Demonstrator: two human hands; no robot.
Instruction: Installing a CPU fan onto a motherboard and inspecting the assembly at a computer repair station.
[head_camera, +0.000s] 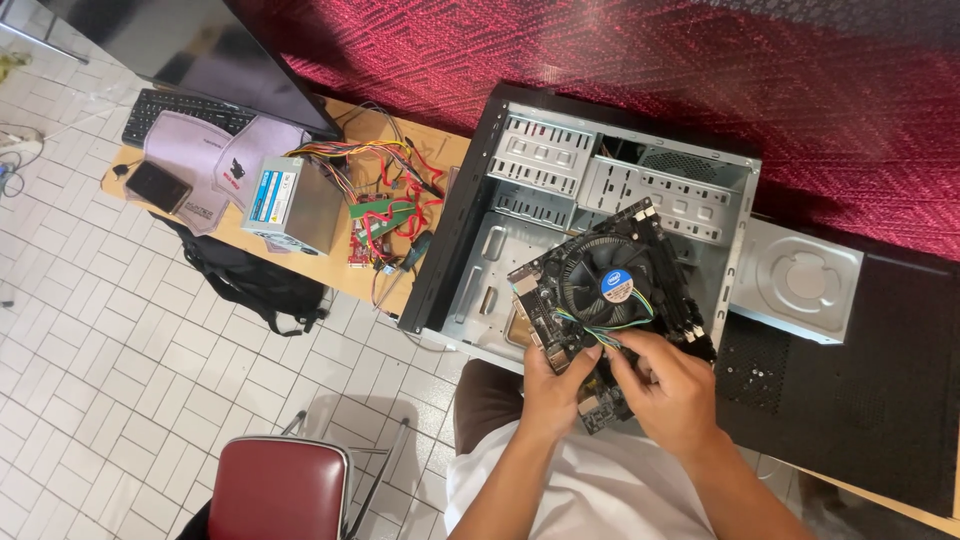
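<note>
Motherboard (600, 300) with its round cooler fan (608, 282) is hovering over the near edge of the open computer case (560, 190) on the table (390, 285). Your left hand (555, 385) is gripping its near edge while your right hand (672, 385) is pinching the fan wires (625, 330). Keeping the board level and your fingers off the fan blades is likely helping; the power supply (295, 205) is lying far left.
</note>
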